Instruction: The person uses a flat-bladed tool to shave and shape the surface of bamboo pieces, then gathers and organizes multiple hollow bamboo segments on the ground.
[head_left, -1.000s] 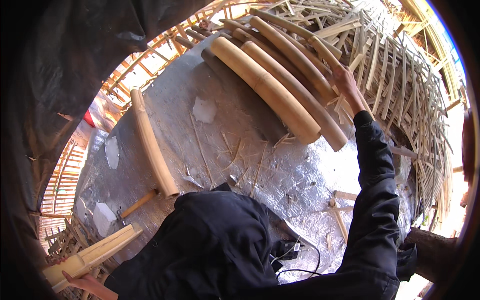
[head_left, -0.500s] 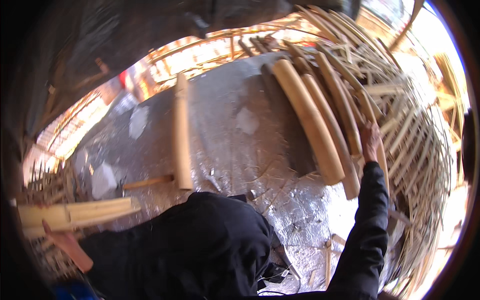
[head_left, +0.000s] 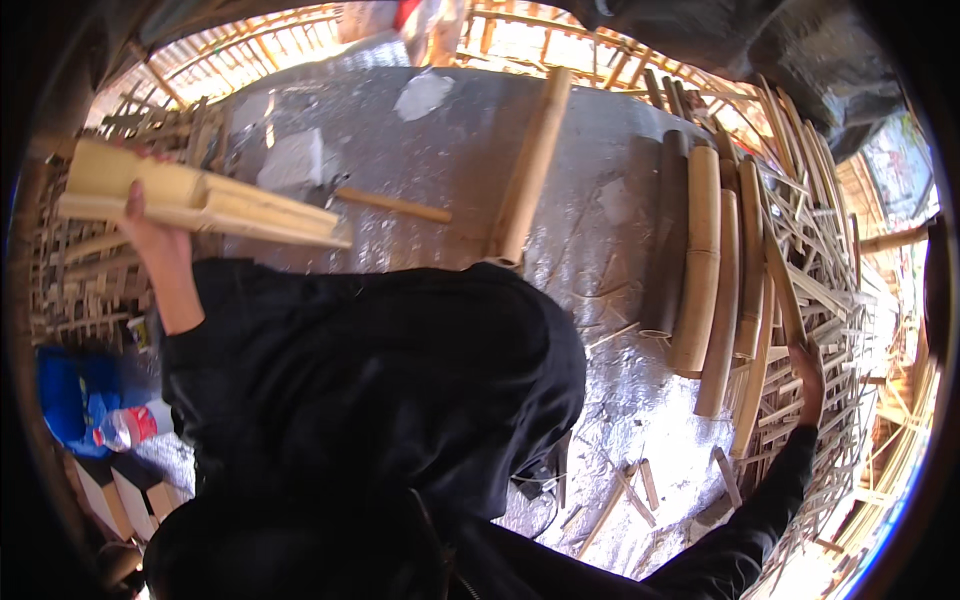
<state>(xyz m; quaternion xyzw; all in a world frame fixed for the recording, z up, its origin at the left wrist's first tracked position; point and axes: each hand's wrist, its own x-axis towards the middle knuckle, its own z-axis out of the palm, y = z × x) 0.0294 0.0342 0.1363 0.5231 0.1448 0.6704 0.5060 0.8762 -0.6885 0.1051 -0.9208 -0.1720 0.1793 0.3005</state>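
Observation:
My left hand [head_left: 155, 232] is closed around split bamboo pieces [head_left: 215, 203], pale inside, its thumb over the near edge. They lie out to the left, pointing toward the middle. My right hand [head_left: 808, 372] reaches far right and grips the near end of a long bamboo piece [head_left: 782, 275] beside a row of cut poles. In that row lie a thick tan bamboo pole [head_left: 698, 260], a thinner pole [head_left: 718, 305] and a dark pole [head_left: 666, 235]. Part of my right fingers is hidden behind the piece.
A single bamboo pole [head_left: 533, 165] and a short bamboo stick [head_left: 393, 204] lie on the grey sheet floor [head_left: 420, 150]. Piled bamboo strips [head_left: 835, 420] line the right. A plastic bottle [head_left: 130, 425] and a blue container [head_left: 68, 400] are at lower left; loose offcuts [head_left: 625, 500] lie at lower right.
The view has turned, so the floor and poles appear shifted. My left hand lifts the split bamboo higher in the picture. My right hand has moved to the near end of the long piece.

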